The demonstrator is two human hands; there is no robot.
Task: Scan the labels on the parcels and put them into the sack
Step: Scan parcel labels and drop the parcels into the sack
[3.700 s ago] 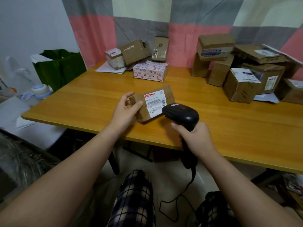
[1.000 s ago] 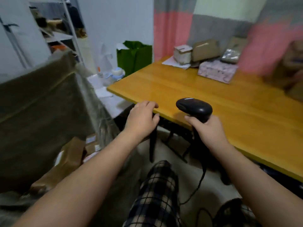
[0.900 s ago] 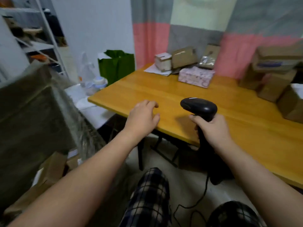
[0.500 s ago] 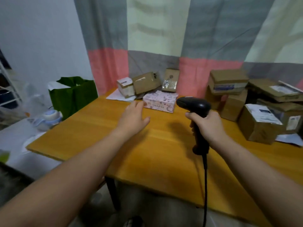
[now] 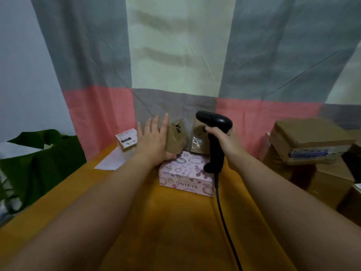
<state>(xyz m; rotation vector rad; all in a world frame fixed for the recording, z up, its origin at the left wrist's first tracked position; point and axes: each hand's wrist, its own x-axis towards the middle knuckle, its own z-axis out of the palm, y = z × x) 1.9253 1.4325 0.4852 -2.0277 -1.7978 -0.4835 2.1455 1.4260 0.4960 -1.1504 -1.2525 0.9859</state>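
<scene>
Left hand (image 5: 154, 141), fingers straight and spread wide, hovers at the brown parcel (image 5: 176, 136) by the surface's (image 5: 175, 231) far edge (contact unclear). Right hand (image 5: 226, 141) grips the black scanner (image 5: 214, 122) above the pink box (image 5: 185, 175), which sits just nearer.

The left hand (image 5: 154, 141) is stretched forward, flat, its fingers straight and slightly spread. Just right of it, the right hand (image 5: 224, 141) grips an upright black plastic handheld scanner (image 5: 214, 122) by the handle.

Wooden table (image 5: 175, 222) bears pink box (image 5: 185, 173), brown parcels (image 5: 330, 184), paper sheet (image 5: 109, 163).
</scene>
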